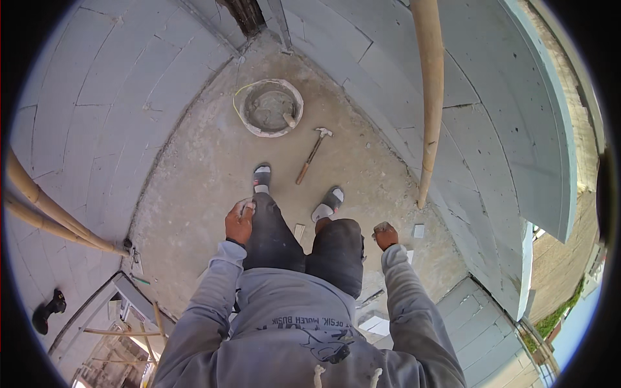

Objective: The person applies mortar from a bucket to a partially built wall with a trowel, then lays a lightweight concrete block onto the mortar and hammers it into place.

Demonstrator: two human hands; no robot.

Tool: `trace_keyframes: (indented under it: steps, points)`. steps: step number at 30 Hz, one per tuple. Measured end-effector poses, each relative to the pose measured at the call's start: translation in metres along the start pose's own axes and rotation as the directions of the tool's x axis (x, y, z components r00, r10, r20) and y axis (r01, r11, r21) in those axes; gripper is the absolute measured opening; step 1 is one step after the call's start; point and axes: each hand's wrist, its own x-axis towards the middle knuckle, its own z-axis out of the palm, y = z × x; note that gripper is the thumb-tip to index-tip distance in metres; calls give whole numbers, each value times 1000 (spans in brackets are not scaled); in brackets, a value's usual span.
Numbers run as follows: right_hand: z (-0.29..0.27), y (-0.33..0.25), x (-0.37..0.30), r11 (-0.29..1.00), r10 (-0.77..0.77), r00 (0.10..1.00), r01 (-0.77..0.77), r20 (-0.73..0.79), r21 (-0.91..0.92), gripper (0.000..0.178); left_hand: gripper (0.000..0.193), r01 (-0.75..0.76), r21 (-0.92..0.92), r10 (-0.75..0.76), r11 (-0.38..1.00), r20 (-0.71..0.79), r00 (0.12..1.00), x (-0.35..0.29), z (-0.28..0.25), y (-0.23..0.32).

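Observation:
My left hand is curled beside my left thigh, fingers bent together; whether anything is inside them is hidden. My right hand hangs out to the right of my right knee, closed like a fist, its inside also out of sight. Ahead of my feet a claw hammer lies on the concrete floor, its brown handle toward me. Beyond it stands a round bucket with grey wet-looking mortar inside. A pale tool handle sticks up from the mortar.
Grey block walls meet in the far corner. A bamboo pole leans at right; more bamboo poles lean at left. A dark power tool is at lower left. Small pale block scraps lie on the floor.

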Motion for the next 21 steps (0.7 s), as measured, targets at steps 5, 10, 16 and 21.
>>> trace_keyframes:
  steps: [5,10,16,21]
  points:
    - [156,-48,153,986,-141,978,153,151,-69,33,29,-28,196,2,980,128,992,44,42,-115]
    - [291,-140,320,938,296,944,-317,147,142,62,32,183,299,-218,937,89,972,75,14,-182]
    - [334,-119,450,916,392,917,-381,-80,123,58,33,233,303,-253,924,28,967,132,-19,-179]
    - [232,-66,396,776,598,781,-507,-180,376,31,36,18,352,-81,936,166,983,133,17,-164]
